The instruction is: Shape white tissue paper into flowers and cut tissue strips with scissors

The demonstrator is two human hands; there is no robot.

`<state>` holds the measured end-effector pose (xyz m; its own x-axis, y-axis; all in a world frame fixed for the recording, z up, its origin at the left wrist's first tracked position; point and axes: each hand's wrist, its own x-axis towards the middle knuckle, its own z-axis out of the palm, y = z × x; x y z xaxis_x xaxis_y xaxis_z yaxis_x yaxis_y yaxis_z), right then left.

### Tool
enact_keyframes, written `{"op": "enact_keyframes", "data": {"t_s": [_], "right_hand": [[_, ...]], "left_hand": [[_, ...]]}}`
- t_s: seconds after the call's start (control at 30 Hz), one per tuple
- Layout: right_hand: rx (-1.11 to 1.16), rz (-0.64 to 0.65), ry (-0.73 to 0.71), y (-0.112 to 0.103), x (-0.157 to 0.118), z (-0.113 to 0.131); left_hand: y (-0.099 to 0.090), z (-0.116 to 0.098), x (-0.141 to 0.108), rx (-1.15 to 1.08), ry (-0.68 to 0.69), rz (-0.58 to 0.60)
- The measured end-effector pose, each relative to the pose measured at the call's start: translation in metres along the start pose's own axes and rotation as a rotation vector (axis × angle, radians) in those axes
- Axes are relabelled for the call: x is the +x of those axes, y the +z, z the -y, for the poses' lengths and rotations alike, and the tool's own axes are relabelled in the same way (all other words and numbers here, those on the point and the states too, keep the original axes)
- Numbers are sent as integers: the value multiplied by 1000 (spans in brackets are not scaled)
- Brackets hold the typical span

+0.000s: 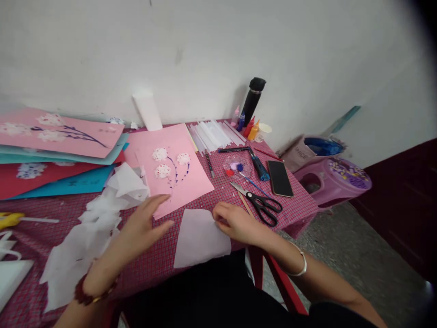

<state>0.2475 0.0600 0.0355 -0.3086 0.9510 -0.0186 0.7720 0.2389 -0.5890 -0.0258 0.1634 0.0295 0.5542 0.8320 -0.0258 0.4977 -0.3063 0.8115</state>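
A square white tissue sheet (201,239) lies flat at the table's front edge, before me. My right hand (235,222) rests on its upper right edge, fingers curled and pinching the paper there. My left hand (143,225) hovers left of the sheet with thumb and fingers apart, holding nothing. Its fingertips come close to the lower corner of a pink sheet of paper (194,175), which bears white dotted blossoms (162,171) and dark purple stem marks. Crumpled white tissue (82,237) is spread beyond my left wrist.
Black-handled scissors (262,205), a phone (280,178), a paint palette (235,167) and a craft knife (209,164) lie to the right. Paint bottles (253,130) and a black flask (251,102) stand at the back. Finished pictures (61,132) are stacked left, near a yellow glue gun (10,220).
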Motion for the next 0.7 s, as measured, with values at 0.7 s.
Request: {"op": "enact_keyframes", "data": {"t_s": [0.7], "right_hand": [[-281, -284, 376, -19, -120, -105]], "left_hand": [[15, 4, -84, -728, -835, -377]]}}
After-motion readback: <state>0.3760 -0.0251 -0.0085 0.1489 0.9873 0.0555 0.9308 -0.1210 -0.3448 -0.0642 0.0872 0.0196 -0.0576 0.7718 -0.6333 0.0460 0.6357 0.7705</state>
